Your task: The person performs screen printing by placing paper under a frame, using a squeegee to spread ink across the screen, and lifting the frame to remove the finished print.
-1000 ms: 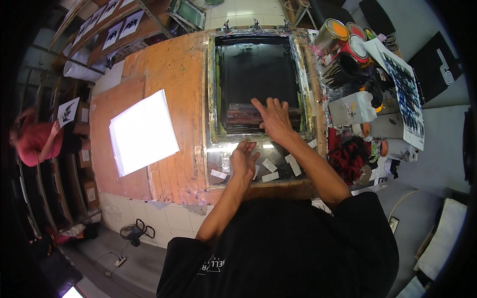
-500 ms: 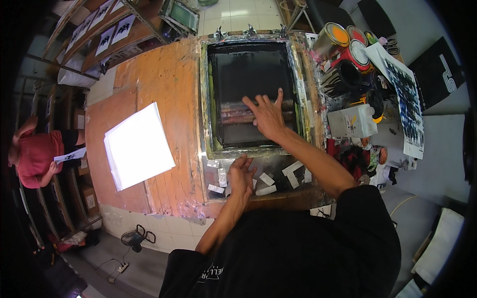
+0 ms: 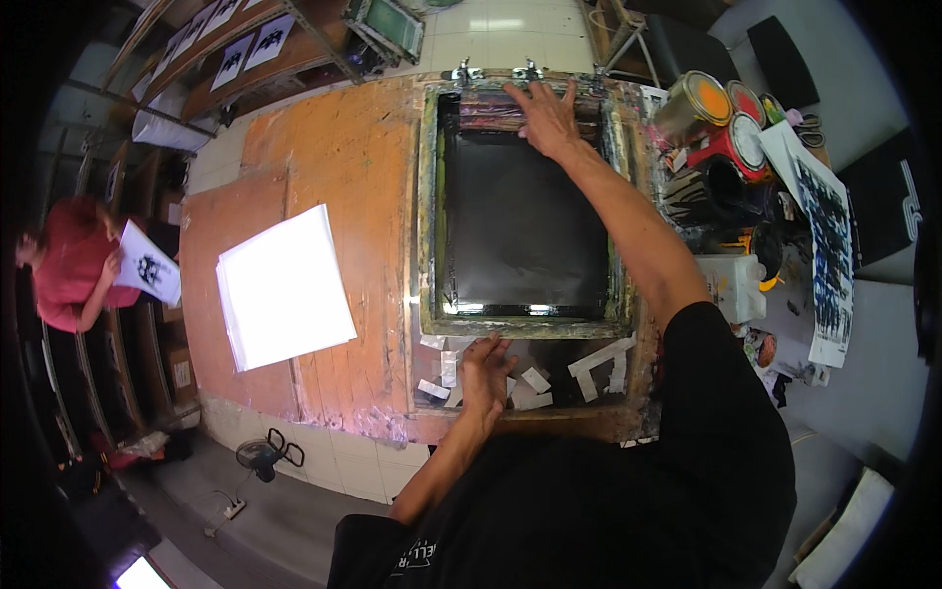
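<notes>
A screen-printing frame lies on the wooden table, its dark mesh wet and glossy along the near edge. At the far end of the mesh is a squeegee with a stained wooden handle. My right hand grips that handle from above with its fingers fanned out, and my right forearm reaches across the frame's right side. My left hand holds the near edge of the frame, fingertips against the rim. Metal clamps sit along the frame's far edge.
To the left lies a stack of white paper. Ink cans, a white jug and an ink-smeared sheet crowd the right side. Silvery tape pieces are stuck on the board nearby. At far left, a person holds a printed sheet beside shelves.
My right hand has pushed the squeegee from the near half of the mesh to its far end. My left hand stays at the near rim. The person at left has raised the sheet.
</notes>
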`<act>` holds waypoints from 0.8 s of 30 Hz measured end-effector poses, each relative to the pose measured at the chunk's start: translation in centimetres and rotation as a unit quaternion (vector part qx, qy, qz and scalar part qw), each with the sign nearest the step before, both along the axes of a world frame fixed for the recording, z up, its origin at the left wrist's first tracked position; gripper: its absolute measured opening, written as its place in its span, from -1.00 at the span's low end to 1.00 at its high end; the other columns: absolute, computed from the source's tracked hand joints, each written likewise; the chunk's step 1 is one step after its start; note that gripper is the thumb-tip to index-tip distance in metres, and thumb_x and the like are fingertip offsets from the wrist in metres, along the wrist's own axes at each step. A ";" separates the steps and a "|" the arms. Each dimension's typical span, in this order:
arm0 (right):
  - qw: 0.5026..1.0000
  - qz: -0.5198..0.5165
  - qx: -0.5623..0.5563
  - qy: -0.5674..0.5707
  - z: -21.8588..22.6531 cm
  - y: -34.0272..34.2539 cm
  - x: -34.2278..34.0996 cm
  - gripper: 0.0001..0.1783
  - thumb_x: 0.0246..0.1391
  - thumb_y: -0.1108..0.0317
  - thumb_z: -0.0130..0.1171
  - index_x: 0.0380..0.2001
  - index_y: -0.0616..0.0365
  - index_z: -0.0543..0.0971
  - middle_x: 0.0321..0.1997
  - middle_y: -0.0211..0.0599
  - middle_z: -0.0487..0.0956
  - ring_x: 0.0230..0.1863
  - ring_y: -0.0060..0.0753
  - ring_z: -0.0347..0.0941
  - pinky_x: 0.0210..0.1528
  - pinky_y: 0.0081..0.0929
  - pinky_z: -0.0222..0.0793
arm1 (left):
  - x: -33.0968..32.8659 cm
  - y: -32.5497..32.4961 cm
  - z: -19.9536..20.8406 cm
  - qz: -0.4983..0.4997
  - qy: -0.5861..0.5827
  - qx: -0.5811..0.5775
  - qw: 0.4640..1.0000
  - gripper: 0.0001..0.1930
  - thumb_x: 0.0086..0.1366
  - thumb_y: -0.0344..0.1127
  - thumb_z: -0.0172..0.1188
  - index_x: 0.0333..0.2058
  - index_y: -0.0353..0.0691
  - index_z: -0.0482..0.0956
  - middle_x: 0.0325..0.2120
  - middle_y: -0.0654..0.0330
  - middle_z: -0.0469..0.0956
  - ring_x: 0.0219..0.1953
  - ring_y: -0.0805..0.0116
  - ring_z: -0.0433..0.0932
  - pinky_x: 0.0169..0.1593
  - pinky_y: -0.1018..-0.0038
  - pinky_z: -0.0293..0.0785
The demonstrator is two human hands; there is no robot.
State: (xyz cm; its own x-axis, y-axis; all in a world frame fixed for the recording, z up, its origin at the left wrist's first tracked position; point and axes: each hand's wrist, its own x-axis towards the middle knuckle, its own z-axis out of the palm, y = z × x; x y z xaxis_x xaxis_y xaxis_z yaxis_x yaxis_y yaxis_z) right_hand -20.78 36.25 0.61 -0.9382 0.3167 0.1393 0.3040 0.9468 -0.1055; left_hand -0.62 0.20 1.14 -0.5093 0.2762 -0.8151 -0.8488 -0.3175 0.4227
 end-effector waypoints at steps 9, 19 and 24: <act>0.974 0.114 -0.192 0.024 3.7 -6.4 10.7 -0.23 0.06 0.48 0.30 0.37 -0.11 0.37 0.02 -0.02 0.49 0.13 0.07 0.40 0.20 0.11 0.16 | 0.0 -0.2 1.1 -0.003 0.002 0.014 1.000 -0.72 0.29 -0.29 0.30 -0.13 -0.08 0.37 -0.07 0.18 0.49 0.12 0.19 0.47 0.17 -0.01 0.32; 0.973 0.068 -0.053 0.216 16.4 -18.0 21.1 -0.47 -0.12 0.65 0.19 0.01 0.15 0.63 -0.16 -0.23 0.62 -0.07 -0.10 0.47 0.06 -0.11 0.22 | -3.3 1.1 10.4 0.001 0.145 0.164 0.976 -0.89 0.29 -0.51 0.17 -0.23 -0.23 0.44 -0.16 0.07 0.61 -0.02 0.07 0.64 0.23 0.06 0.43; 0.920 0.096 0.043 0.377 21.5 -12.9 16.3 -0.51 -0.11 0.63 0.22 -0.01 0.17 0.66 -0.11 -0.20 0.65 -0.11 -0.08 0.52 0.03 -0.18 0.32 | -10.7 2.1 9.7 -0.074 0.352 0.200 0.911 -0.81 0.36 -0.40 0.06 -0.38 -0.36 0.60 -0.28 -0.18 0.70 -0.13 0.09 0.67 0.20 0.18 0.42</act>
State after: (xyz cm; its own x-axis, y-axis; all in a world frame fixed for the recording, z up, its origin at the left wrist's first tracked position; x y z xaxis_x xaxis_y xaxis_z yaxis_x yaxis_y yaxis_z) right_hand -4.51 23.33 22.13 -0.6013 0.1132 0.7909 0.0013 0.9900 -0.1407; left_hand -11.32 2.28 10.80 -0.8006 0.5872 -0.1193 -0.4572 -0.4700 0.7550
